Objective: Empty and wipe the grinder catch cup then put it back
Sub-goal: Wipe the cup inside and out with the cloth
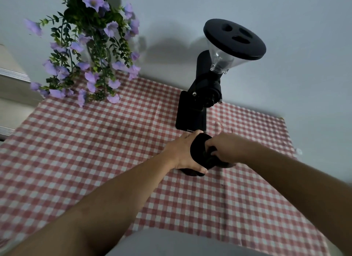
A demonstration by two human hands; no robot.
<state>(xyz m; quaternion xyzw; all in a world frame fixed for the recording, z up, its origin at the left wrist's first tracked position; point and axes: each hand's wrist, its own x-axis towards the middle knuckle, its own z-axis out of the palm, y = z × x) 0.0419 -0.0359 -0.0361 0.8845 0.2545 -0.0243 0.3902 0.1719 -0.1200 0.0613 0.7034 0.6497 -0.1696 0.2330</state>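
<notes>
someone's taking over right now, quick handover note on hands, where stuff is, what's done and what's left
Left hand: wrapped around the black round catch cup, holding it just in front of the grinder.
Right hand: pressing a dark cloth into the cup.
Black coffee grinder with clear hopper: upright on the red-and-white checked tablecloth, its base bare.
Done: cup is off the grinder.
Left: finish wiping, set the cup back on the base. Whether it was emptied cannot be seen.

Both my arms reach out straight. My left hand [183, 151] is curled tight, and my right hand [226, 149] pinches shut.
</notes>
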